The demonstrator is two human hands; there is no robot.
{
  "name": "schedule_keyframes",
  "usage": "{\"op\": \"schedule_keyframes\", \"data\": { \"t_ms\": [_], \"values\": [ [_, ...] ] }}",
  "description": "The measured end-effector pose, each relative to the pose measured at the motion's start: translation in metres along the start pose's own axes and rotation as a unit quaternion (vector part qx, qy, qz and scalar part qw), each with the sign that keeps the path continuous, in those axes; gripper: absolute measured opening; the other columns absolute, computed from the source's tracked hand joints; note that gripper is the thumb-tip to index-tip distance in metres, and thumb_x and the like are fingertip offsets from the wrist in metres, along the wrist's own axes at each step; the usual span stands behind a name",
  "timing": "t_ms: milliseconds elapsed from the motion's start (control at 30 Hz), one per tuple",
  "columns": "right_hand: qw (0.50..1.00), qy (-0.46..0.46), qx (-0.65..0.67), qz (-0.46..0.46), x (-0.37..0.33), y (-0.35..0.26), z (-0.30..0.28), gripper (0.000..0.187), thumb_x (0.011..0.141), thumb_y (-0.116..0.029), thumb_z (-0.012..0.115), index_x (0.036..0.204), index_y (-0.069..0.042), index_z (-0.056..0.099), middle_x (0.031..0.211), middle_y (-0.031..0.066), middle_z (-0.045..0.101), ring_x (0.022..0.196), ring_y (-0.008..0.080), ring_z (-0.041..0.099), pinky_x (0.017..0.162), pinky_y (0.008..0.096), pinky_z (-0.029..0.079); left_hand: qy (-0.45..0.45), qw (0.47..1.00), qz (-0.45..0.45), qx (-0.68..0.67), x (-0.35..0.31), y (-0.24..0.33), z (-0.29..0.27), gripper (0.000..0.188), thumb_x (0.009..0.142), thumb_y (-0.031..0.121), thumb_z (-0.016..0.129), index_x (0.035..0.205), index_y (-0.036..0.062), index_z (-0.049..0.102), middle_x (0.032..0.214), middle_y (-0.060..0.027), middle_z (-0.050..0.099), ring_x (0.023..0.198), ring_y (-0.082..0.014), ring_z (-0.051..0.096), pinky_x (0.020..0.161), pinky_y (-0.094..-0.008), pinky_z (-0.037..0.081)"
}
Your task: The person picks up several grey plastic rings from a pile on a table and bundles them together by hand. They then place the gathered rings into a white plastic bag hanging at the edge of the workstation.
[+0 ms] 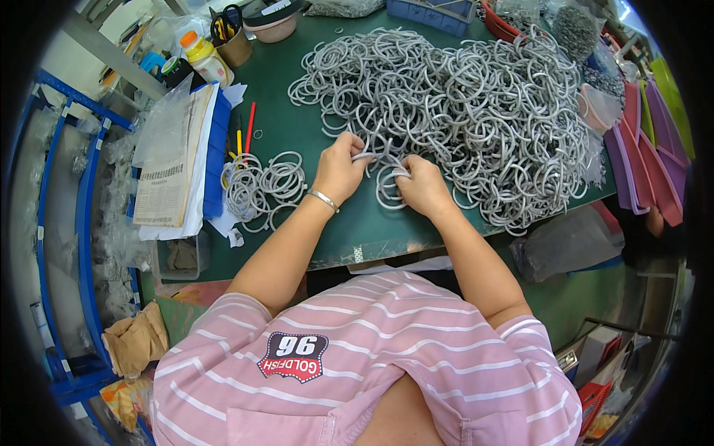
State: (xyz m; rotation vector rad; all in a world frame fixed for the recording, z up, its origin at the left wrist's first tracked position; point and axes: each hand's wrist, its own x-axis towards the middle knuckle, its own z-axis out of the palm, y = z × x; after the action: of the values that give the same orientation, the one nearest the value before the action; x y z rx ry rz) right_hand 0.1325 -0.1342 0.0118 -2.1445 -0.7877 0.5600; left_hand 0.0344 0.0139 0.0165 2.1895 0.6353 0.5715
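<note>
Head view: grey rings (pixel 388 176) in right hand (pixel 424 187)

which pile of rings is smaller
The small pile left of the left hand; the large pile, mostly to the right, covers far more table.

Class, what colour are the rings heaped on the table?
The heaped rings are silvery grey, clearest in the head view.

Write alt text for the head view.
A person's bare left hand and right hand hold silvery round rings beside a large, tangled silvery ring heap on a green tabletop; a smaller ring pile lies to the left.
</note>
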Motion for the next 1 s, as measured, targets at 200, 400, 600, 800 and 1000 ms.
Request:
{"op": "schedule_keyframes", "data": {
  "t_ms": [200,400,600,800,1000],
  "values": [
    [0.916,0.1,0.383,-0.065,0.003,-0.02,0.017,0.007,0.093,-0.006,0.048,0.094,0.001,0.05,0.077,0.0105,0.066,0.061,0.0134,0.062,0.053,0.0263,0.053,0.161,0.98,0.119,0.016,0.016,0.004,-0.012,0.009,0.072,0.0,0.068,0.078,-0.0001,0.061,0.075,-0.0106,0.056,0.067,-0.0239,0.056,0.058,-0.0315,0.044],
    [0.893,-0.006,0.448,0.03,-0.022,-0.004,-0.007,0.009,0.094,-0.007,0.047,0.097,0.001,0.051,0.083,0.0097,0.066,0.064,0.0114,0.061,0.056,0.0245,0.053,0.068,0.988,0.141,0.007,-0.003,0.003,-0.014,0.006,0.077,0.0,0.065,0.081,-0.001,0.06,0.073,-0.0102,0.054,0.06,-0.0205,0.055,0.055,-0.0306,0.044],
    [0.891,-0.009,0.447,0.075,-0.039,0.007,-0.021,0.009,0.092,-0.007,0.053,0.097,-0.002,0.057,0.083,0.0043,0.065,0.067,0.0085,0.056,0.063,0.0215,0.047,-0.028,0.99,0.129,0.041,-0.005,0.011,0.007,0.008,0.078,0.001,0.065,0.082,-0.0009,0.058,0.079,-0.0127,0.056,0.064,-0.0265,0.058,0.059,-0.0344,0.047],
    [0.912,0.104,0.396,0.0,-0.028,0.019,0.015,0.006,0.082,0.002,0.063,0.087,0.003,0.061,0.088,0.003,0.057,0.07,0.0089,0.056,0.067,0.0208,0.046,0.043,0.978,0.203,0.036,0.009,0.001,0.014,0.007,0.08,0.003,0.064,0.083,-0.001,0.06,0.074,-0.0122,0.058,0.062,-0.024,0.059,0.058,-0.0318,0.048],
    [0.885,0.208,0.39,-0.148,-0.005,0.014,0.015,0.013,0.082,0.003,0.063,0.095,0.0,0.063,0.095,0.006,0.062,0.085,0.0124,0.057,0.077,0.0233,0.046,0.096,0.84,0.145,-0.514,0.031,0.044,-0.027,0.005,0.094,0.003,0.05,0.097,0.0026,0.053,0.068,-0.0046,0.054,0.048,-0.0072,0.045,0.048,-0.0229,0.044]
  ]
}}
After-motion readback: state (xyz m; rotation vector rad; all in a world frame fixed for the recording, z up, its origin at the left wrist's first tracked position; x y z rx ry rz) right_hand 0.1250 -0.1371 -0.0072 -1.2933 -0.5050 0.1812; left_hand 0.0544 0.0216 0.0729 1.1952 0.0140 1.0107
